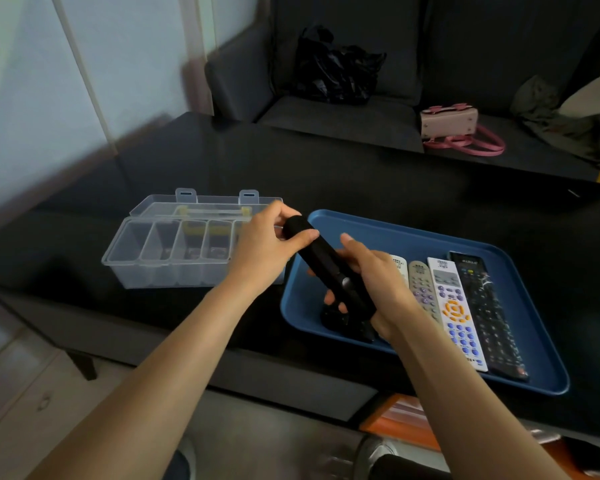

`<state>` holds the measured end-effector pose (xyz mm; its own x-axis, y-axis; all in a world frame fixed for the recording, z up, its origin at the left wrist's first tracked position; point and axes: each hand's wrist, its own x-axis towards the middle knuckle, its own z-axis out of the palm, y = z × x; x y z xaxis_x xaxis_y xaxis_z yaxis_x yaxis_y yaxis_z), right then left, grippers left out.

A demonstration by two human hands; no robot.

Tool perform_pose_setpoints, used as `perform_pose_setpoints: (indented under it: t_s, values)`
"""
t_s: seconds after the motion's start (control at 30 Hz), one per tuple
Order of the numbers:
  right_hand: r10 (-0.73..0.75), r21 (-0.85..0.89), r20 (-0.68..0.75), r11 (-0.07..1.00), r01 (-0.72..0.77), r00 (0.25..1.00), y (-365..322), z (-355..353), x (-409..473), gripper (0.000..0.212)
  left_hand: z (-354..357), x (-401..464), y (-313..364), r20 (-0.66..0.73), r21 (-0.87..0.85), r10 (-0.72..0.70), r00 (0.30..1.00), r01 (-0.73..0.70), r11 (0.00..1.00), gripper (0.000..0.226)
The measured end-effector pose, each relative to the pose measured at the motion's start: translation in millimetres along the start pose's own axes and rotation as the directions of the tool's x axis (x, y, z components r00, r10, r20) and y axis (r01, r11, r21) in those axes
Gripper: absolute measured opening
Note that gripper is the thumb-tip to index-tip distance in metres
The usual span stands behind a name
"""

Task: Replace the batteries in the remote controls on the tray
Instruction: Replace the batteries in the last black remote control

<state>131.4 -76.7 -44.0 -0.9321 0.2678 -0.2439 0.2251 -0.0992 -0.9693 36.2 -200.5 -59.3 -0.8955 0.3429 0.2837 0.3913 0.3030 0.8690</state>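
Note:
I hold a black remote control point(321, 259) slanted above the left part of the blue tray point(392, 228). My left hand point(269, 242) grips its far end, thumb across the top. My right hand point(371, 278) wraps around its near end. Another black object point(343, 322) lies on the tray just below my right hand. Lined up side by side on the tray are a small white remote point(398, 263), a beige remote point(423, 289), a white remote with orange and blue buttons point(456, 311) and a long black remote point(487, 310).
An open clear plastic box point(167, 252) with several compartments stands on the dark table point(361, 174) left of the tray; dark and yellow items sit in some compartments. Behind the table is a dark sofa with a black bag point(336, 65) and a pink handbag point(454, 128).

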Motion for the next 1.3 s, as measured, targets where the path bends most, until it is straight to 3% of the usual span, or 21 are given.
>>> perform_pose_setpoints:
  t_s: [0.13, 0.27, 0.47, 0.7, 0.83, 1.0, 1.3]
  values:
    - [0.012, 0.002, 0.0, 1.0, -0.012, 1.0, -2.2, -0.8, -0.8, 0.031, -1.1, 0.6, -2.3, -0.005, 0.008, -0.025, 1.0, 0.025, 1.0, 0.028]
    - [0.019, 0.011, 0.042, 1.0, -0.02, 0.999, -4.4, 3.2, -0.9, 0.029, -3.2, 1.7, -3.6, 0.016, -0.093, -0.113, 0.993, 0.114, 0.989, 0.041]
    - [-0.046, 0.028, 0.129, 0.999, 0.042, 0.991, -1.1, 1.2, 0.0, 0.035, -8.2, 4.1, -0.3, -0.078, -0.107, -0.125, 0.989, 0.116, 0.987, 0.042]
    - [-0.072, 0.036, 0.11, 0.997, 0.068, 0.991, -1.9, 1.8, -0.3, 0.032, -7.5, 5.2, 2.1, -0.113, -0.082, -0.123, 0.986, 0.114, 0.99, 0.049]
    - [-0.148, -0.041, 0.067, 0.988, 0.151, 0.987, 1.8, 3.3, 0.5, 0.023, -7.0, 4.1, 2.6, -0.094, -0.118, -0.125, 0.988, 0.114, 0.987, 0.043]
    - [-0.105, -0.056, 0.006, 0.993, 0.105, 0.994, 2.7, 1.1, 0.0, 0.02, -4.0, 3.1, 3.2, -0.101, -0.138, -0.099, 0.99, 0.085, 0.987, 0.026]
    - [-0.113, -0.046, 0.047, 0.992, 0.116, 0.992, 2.1, -3.2, -0.8, 0.022, -3.5, -1.8, 3.7, -0.072, -0.107, -0.112, 0.991, 0.104, 0.989, 0.033]
